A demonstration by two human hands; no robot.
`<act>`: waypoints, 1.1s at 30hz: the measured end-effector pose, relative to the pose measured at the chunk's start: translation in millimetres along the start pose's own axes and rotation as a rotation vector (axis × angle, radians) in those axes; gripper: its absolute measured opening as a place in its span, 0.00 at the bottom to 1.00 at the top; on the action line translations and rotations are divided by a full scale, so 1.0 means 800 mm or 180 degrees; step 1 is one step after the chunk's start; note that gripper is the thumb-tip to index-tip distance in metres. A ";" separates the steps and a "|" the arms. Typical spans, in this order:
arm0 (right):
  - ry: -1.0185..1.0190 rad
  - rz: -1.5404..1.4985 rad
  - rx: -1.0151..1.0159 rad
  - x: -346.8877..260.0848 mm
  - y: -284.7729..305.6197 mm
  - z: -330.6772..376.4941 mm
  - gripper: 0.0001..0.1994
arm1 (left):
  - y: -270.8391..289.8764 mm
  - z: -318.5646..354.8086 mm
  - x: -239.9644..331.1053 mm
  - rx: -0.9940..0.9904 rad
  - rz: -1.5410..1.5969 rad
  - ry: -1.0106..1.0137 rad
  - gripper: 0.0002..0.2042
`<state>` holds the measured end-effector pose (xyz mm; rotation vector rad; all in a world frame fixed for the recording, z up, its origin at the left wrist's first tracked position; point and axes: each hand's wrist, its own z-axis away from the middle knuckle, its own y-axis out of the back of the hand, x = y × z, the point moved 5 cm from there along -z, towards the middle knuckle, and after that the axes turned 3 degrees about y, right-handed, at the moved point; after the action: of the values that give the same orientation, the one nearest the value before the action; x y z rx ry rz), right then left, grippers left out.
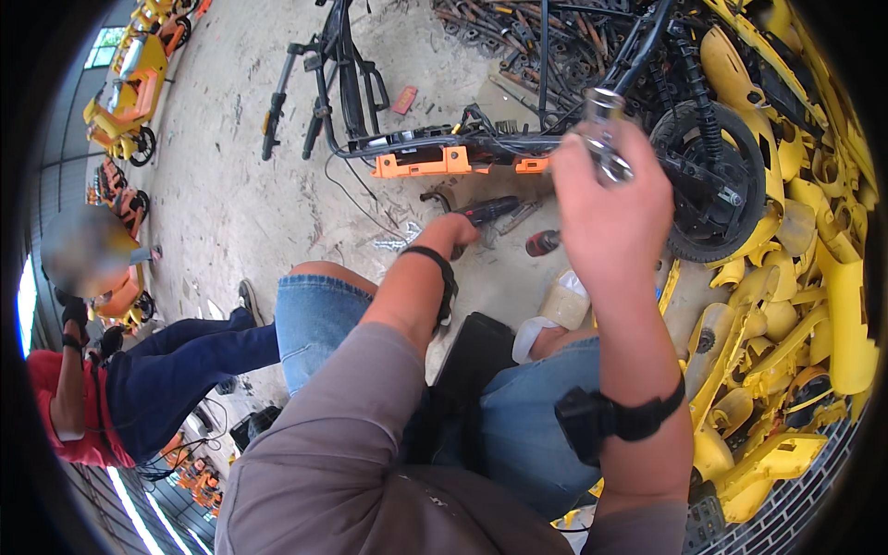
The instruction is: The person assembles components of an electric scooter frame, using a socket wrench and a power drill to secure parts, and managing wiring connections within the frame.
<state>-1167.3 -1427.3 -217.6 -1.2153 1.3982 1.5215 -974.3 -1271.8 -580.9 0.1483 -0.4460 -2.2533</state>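
My right hand (610,199) is raised in front of the scooter frame, its fingers closed round a shiny chrome socket (604,104). Part of the metal also shows between the fingers. Lower and to the left, my left hand (450,233) grips a black power tool (490,211) close to the floor; its handle is mostly hidden by the hand. A red and black tool piece (543,242) lies between the two hands. Beyond them stands the stripped black scooter frame (416,143), with an orange bracket (449,163) along its lower rail and a rear wheel (708,185) at the right.
Yellow body panels (768,324) are heaped along the right side. Rusty metal parts (518,46) pile up behind the frame. Another person in a red shirt (83,416) is at the far left, near parked yellow and orange scooters (129,102). A red packet (404,100) lies on the floor.
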 end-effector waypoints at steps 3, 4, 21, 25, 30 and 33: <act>-0.0175 0.0294 -0.0343 0.011 -0.022 -0.013 0.14 | 0.084 0.055 -0.012 -0.0586 -0.0565 0.0366 0.18; -0.0105 0.0376 -0.0332 0.010 -0.030 -0.018 0.14 | 0.116 0.081 -0.010 -0.0419 -0.0899 0.0354 0.17; -0.0936 0.0265 0.0137 0.124 -0.069 -0.026 0.12 | 0.202 0.420 -0.111 0.0685 0.2370 -0.1537 0.24; -0.0706 0.0890 0.0588 0.218 -0.089 -0.010 0.12 | 0.243 0.404 -0.083 0.1036 0.3418 -0.1717 0.24; -0.1874 0.0717 0.0592 0.413 -0.150 0.096 0.16 | 0.254 0.389 -0.076 0.0248 0.4685 -0.2019 0.22; -0.2316 0.0563 0.0449 0.489 -0.199 0.154 0.16 | 0.250 0.384 -0.083 0.0010 0.5454 -0.2022 0.17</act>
<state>-1150.4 -1315.2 -643.1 -0.3767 1.0990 1.7095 -865.3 -1261.1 -224.9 -0.7145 -0.5559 -0.5434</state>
